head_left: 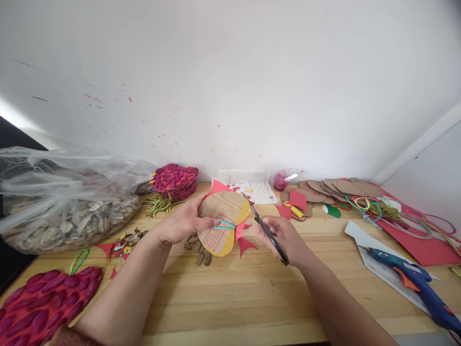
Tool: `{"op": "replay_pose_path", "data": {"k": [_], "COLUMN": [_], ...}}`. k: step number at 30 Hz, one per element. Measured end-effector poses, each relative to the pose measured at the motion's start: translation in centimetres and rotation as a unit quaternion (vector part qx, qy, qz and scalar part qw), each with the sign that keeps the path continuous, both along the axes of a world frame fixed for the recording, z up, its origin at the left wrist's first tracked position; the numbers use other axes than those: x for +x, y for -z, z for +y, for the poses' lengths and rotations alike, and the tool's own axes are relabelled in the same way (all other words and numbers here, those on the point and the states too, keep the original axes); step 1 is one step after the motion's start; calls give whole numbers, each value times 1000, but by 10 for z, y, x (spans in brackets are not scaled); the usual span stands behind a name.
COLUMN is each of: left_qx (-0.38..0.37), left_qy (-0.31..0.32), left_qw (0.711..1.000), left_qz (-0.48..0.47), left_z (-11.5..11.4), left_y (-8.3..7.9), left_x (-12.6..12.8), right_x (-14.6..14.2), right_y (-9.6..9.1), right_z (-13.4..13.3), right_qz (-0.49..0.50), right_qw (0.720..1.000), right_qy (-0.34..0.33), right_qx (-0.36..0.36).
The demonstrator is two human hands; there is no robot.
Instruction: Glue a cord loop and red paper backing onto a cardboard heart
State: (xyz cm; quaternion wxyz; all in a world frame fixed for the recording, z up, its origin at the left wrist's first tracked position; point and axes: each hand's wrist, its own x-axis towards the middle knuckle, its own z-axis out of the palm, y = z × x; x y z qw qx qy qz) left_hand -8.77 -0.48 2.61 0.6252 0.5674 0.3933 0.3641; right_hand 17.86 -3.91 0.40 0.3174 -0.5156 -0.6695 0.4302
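Note:
My left hand (187,222) grips the left edge of a cardboard cutout (221,206), its thumb lying near a looped turquoise cord (226,224). Yellow paper shows along the cutout's right edge, and red paper sticks out at its upper left. In my right hand (283,235) is a pair of black scissors (268,229), tips up beside the cutout's upper right edge. A pointed red paper scrap (246,246) is at the cutout's lower right. Several brown shells (203,257) lie partly hidden beneath the cutout.
A clear plastic bag of shells (90,216) fills the left back. Magenta shell-covered pieces (46,300) lie front left. On the right are a blue glue gun (406,274), red paper sheets (414,240) and stacked cardboard discs (345,187). A cup of magenta paint (281,181) stands by the wall.

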Motion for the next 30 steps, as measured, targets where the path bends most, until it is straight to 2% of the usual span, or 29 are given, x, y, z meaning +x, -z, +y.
{"op": "replay_pose_path", "data": {"k": [9, 17, 22, 24, 30], "left_qx": [10, 25, 18, 13, -1], "left_qy": [2, 20, 24, 25, 16], "left_qw": [1000, 998, 999, 999, 999], "left_qz": [19, 46, 37, 35, 33], "left_z": [0, 2, 2, 1, -1], "left_y": [-1, -2, -2, -1, 0], "left_x": [-1, -5, -4, -4, 3], "right_x": [2, 15, 14, 10, 1], "right_y": [-6, -4, -1, -2, -4], "right_z": [0, 6, 8, 8, 5], "right_qz": [20, -35, 43, 76, 138], "right_qw": [1000, 999, 996, 994, 989], "right_qy": [-12, -22, 33, 47, 14], "right_qx": [-15, 4, -65, -70, -50]}}
